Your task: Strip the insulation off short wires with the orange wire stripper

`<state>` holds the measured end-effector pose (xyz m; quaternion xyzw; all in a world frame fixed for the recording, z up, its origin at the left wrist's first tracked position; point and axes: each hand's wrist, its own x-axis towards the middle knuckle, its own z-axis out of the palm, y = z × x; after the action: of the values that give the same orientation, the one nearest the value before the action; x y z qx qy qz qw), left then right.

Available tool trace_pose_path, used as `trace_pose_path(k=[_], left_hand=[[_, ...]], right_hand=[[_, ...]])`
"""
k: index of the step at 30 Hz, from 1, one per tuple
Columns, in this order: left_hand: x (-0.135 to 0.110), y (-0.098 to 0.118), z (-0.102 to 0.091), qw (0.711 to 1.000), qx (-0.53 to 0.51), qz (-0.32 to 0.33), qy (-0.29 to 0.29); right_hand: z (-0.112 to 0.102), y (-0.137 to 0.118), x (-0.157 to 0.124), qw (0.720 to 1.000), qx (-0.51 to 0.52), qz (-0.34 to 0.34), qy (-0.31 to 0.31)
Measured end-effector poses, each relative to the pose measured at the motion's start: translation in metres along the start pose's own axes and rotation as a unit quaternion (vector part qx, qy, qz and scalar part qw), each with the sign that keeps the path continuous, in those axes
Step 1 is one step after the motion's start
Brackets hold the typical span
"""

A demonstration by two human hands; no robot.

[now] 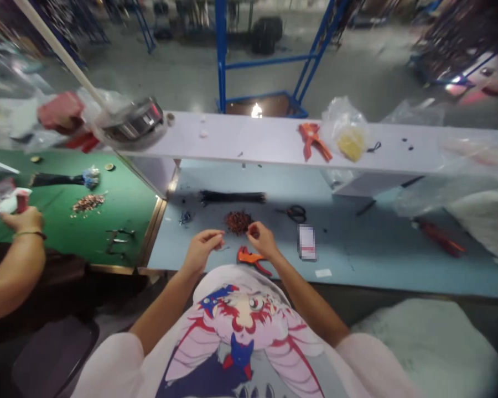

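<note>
My left hand [204,247] is above the blue tabletop [216,177], thumb and fingertips pinched together. A thin dark strand shows by its fingertips, but what they hold is too small to make out. My right hand [262,239] curls its fingers closed at the right edge of a pile of small copper-coloured pieces [238,222]; anything in that pinch is hidden. Between my hands and my shirt lie orange-handled wire strippers [252,258]. Beyond the pile stretches a bundle of black wires [233,197].
Right of my hands are black scissors [295,213] and a blurred-out white rectangle [307,242]. A small tangled clump [185,217] lies left. The white shelf [249,138] holds an orange tool [314,142] and a plastic bag [346,132]. A co-worker's hand [27,220] is at the green table.
</note>
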<state>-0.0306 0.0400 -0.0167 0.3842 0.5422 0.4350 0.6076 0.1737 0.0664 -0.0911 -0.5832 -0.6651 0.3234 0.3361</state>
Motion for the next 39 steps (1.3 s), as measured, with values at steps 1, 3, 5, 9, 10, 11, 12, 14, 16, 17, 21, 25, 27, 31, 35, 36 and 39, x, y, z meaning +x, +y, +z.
trace_pose_path(k=[1,3,5,9,10,11,12,14,16,17,21,25,27,31,35,36,39], left_hand=[[-0.002,0.001,0.002,0.999,-0.034,-0.020,0.008],[-0.006,0.001,0.004,0.996,-0.075,-0.045,0.015],[-0.012,0.000,0.006,0.995,-0.083,-0.051,0.014],[-0.017,0.000,0.009,0.998,-0.046,-0.029,0.012],[-0.018,0.001,0.010,0.999,-0.033,-0.022,0.013],[-0.019,0.002,0.011,1.000,-0.020,-0.014,0.013],[-0.020,0.003,0.012,1.000,-0.006,-0.007,0.013],[-0.022,0.006,0.015,0.999,0.027,0.015,0.013],[-0.024,0.008,0.018,0.996,0.075,0.052,0.021],[-0.025,0.008,0.020,0.991,0.106,0.074,0.028],[-0.030,0.012,0.026,0.960,0.227,0.155,0.048],[-0.033,0.017,0.028,0.951,0.254,0.173,0.027],[-0.033,0.017,0.026,0.958,0.240,0.156,0.014],[-0.031,0.016,0.022,0.978,0.172,0.114,-0.035],[-0.032,0.016,0.022,0.991,0.102,0.074,-0.041],[-0.033,0.017,0.022,0.993,0.090,0.067,-0.037],[-0.034,0.017,0.023,0.995,0.071,0.051,-0.039]], right_hand=[[0.006,0.007,0.001,1.000,0.002,0.019,0.002],[0.014,0.015,0.001,0.999,0.006,0.034,-0.006],[0.018,0.014,0.002,1.000,0.007,0.028,-0.009],[0.013,-0.010,0.002,0.999,0.037,-0.026,0.030],[0.009,-0.019,0.001,0.997,0.054,-0.038,0.045],[0.004,-0.028,-0.001,0.995,0.073,-0.048,0.055],[-0.001,-0.038,-0.003,0.993,0.091,-0.057,0.058],[-0.011,-0.057,-0.010,0.988,0.123,-0.085,0.039],[-0.018,-0.073,-0.016,0.982,0.139,-0.125,0.015],[-0.021,-0.079,-0.019,0.980,0.138,-0.145,0.012],[-0.023,-0.092,-0.026,0.976,0.117,-0.176,0.051],[-0.025,-0.094,-0.027,0.975,0.183,-0.120,0.039],[-0.025,-0.093,-0.027,0.965,0.252,-0.072,0.021],[-0.022,-0.089,-0.026,0.926,0.376,0.019,-0.016],[-0.018,-0.083,-0.027,0.903,0.425,0.055,-0.032],[-0.019,-0.082,-0.028,0.899,0.432,0.056,-0.043],[-0.022,-0.080,-0.029,0.890,0.444,0.047,-0.091]])
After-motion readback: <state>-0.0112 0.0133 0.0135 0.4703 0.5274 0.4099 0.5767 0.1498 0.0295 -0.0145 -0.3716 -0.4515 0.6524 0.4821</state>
